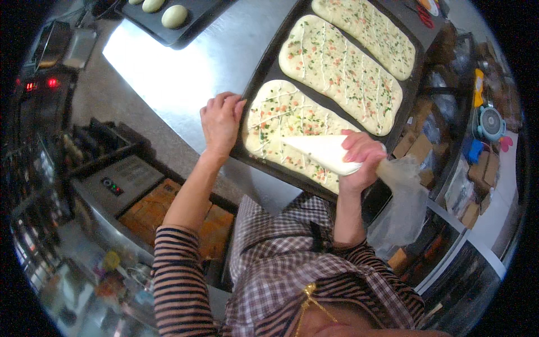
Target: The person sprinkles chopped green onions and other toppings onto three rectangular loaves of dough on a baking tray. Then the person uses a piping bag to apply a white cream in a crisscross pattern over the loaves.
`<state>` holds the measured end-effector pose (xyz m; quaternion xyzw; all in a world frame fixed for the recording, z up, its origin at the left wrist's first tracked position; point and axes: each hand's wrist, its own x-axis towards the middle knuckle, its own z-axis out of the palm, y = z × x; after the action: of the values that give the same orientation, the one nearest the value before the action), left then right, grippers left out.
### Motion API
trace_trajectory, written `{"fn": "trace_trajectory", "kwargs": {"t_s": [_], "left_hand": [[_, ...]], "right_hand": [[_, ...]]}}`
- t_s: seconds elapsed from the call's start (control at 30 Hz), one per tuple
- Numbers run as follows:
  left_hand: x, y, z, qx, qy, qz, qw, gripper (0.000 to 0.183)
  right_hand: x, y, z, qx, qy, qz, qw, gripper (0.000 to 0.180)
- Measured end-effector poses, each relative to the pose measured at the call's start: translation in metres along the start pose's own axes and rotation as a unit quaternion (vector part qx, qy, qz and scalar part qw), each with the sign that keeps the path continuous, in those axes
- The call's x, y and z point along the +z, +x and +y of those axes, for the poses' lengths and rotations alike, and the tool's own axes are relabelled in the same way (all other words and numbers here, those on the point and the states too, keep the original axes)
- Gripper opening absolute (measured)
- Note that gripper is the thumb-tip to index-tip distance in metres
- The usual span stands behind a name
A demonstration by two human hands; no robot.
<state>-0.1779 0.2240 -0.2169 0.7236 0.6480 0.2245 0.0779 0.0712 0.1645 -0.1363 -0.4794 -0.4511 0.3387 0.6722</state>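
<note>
My right hand (360,158) is closed around a plastic piping bag (322,151) filled with something white. The bag's tip points left, just over the nearest of several flat dough slabs (269,113), which lie on a dark baking tray (328,101). Green and orange bits dot the slabs, and thin white lines cross them; on the nearest slab some lines run crosswise over others. The bag's loose clear end hangs over my right wrist. My left hand (221,122) rests at the tray's left rim, its fingers bent against the edge.
The tray lies on a shiny metal table (185,80). Round dough pieces (174,17) sit on another dark tray (181,40) at the top left. Red-handled scissors (424,17) lie beyond the tray. Cardboard boxes (414,147) and a small blue fan (491,122) are at the right.
</note>
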Motion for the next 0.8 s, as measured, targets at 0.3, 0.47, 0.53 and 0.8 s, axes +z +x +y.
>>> {"fn": "trace_trajectory", "kwargs": {"t_s": [0.3,0.47,0.53,0.8], "left_hand": [[0.004,0.002,0.006,0.006,-0.001,-0.002,1.000,0.017],[-0.001,-0.002,0.013,0.005,0.002,-0.004,1.000,0.017],[-0.002,-0.003,0.016,0.011,-0.005,-0.002,1.000,0.016],[-0.005,-0.006,0.023,0.008,0.014,-0.008,1.000,0.016]], "right_hand": [[-0.063,0.051,-0.004,-0.057,-0.189,0.072,0.978,0.032],[-0.079,0.059,-0.013,-0.036,-0.135,0.118,0.983,0.033],[-0.081,0.053,-0.019,-0.013,-0.092,0.153,0.984,0.036],[-0.057,-0.008,-0.035,0.030,0.067,0.004,0.997,0.051]]}}
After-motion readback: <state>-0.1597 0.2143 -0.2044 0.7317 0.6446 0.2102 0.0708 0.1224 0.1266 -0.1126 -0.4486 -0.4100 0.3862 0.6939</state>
